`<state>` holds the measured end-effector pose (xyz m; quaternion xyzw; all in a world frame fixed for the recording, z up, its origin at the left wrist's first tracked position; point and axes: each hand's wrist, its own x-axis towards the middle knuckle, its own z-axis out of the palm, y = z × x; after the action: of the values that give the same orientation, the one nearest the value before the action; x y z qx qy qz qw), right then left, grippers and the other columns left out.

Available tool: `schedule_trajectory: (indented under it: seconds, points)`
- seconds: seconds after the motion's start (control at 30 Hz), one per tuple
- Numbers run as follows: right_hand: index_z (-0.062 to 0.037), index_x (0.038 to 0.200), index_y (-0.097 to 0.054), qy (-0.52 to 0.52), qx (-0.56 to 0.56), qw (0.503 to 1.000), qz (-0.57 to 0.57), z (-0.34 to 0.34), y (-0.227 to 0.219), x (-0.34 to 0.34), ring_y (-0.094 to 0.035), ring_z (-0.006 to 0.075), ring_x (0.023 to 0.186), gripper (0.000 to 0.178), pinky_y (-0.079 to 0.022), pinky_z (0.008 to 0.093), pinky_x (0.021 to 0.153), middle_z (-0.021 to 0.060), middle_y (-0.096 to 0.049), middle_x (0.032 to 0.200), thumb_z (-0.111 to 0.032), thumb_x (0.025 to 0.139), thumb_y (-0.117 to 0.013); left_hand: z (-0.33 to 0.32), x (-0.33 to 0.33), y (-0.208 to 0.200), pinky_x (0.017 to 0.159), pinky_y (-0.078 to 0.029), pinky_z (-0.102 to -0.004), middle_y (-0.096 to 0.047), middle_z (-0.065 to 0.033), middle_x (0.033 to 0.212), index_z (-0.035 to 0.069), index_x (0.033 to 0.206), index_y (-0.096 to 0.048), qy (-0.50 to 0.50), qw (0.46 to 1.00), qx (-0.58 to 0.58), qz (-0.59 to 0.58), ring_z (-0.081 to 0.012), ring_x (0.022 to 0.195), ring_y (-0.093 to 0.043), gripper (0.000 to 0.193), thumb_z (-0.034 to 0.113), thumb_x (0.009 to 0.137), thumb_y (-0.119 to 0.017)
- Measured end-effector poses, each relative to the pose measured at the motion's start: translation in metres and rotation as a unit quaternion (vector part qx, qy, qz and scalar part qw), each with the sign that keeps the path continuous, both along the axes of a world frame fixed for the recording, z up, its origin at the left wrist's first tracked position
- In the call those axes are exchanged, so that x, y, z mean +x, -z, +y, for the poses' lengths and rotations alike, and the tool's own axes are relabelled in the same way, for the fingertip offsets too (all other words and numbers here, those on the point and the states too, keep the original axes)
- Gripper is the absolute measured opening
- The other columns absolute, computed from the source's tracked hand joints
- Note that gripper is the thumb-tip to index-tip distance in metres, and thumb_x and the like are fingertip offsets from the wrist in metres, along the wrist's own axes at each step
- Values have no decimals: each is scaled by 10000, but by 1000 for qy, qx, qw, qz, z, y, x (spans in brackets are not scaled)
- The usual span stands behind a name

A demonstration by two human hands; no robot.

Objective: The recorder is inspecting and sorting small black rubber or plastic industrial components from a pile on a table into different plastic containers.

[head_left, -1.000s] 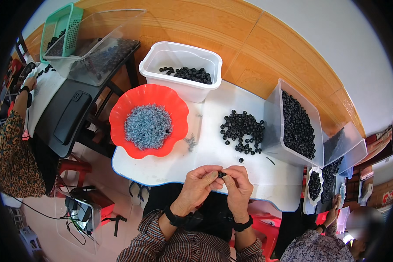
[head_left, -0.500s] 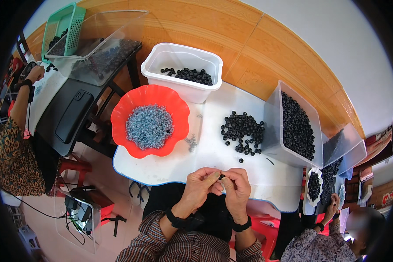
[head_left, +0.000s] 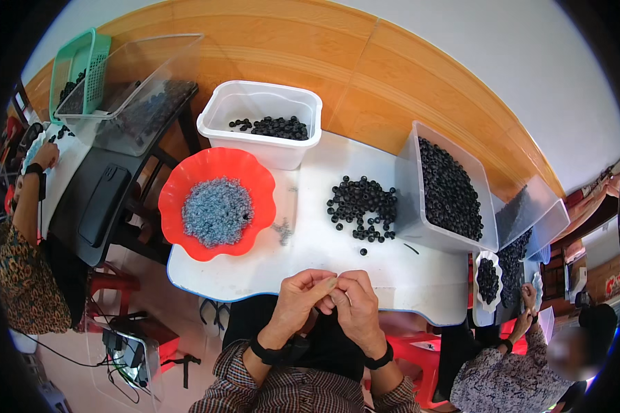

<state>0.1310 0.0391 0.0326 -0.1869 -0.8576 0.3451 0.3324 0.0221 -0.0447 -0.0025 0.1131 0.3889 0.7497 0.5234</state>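
My left hand [head_left: 297, 297] and my right hand [head_left: 357, 311] meet above the near edge of the white table [head_left: 317, 265]. The fingertips of both are pinched together and touching; whatever lies between them is hidden. Just beyond my fingers sits a single black bead-like part [head_left: 364, 252], apart from a loose heap of small, round black parts [head_left: 362, 199]. To the left stands a red wavy-rimmed bowl [head_left: 263, 206], filled with small clear bluish pieces [head_left: 217, 212].
A white tub [head_left: 258, 153] holding black parts stands at the back. On the right is a clear plastic bin [head_left: 420, 230] full of them. Co-workers sit left [head_left: 24, 275] and right [head_left: 503, 378]. A black phone-like case [head_left: 105, 205] lies on the dark side table.
The whole view has shifted, so the table's things appear further left. A small black part showed between my fingertips before; now the fingers cover that spot.
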Motion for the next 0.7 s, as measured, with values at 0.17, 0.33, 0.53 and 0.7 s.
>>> schedule_trajectory:
  seconds: [0.17,0.33,0.53,0.7]
  points:
    - [29,996,-615,17,-112,994,-15,-10,-11,1,-617,180,790,106,-510,282,690,111,-557,985,60,895,-609,-1,-1,0,539,-535,-199,-674,-61,793,-35,1064,-668,6,1000,-7,-5,-93,604,-620,206,133,950,-638]
    - [18,1068,-593,20,-240,967,82,-13,11,9,-632,143,882,140,-520,258,767,89,-616,1009,51,933,-575,-4,-4,0,534,-534,-208,-668,-72,785,-46,1068,-666,19,995,62,-73,-93,589,-605,217,137,965,-609]
    - [22,1102,-580,0,-340,932,129,-18,3,8,-627,123,927,146,-511,248,819,68,-637,1020,30,958,-556,-7,-5,0,506,-508,-198,-677,-106,835,-50,1045,-663,14,980,131,-150,-94,590,-598,211,137,973,-594]
    - [20,1114,-583,12,-328,937,118,-18,3,7,-620,119,937,164,-504,245,838,65,-631,1027,22,951,-573,-8,-5,-10,492,-489,-191,-678,-109,841,-35,1031,-668,0,978,118,-173,-97,601,-600,198,141,968,-604]
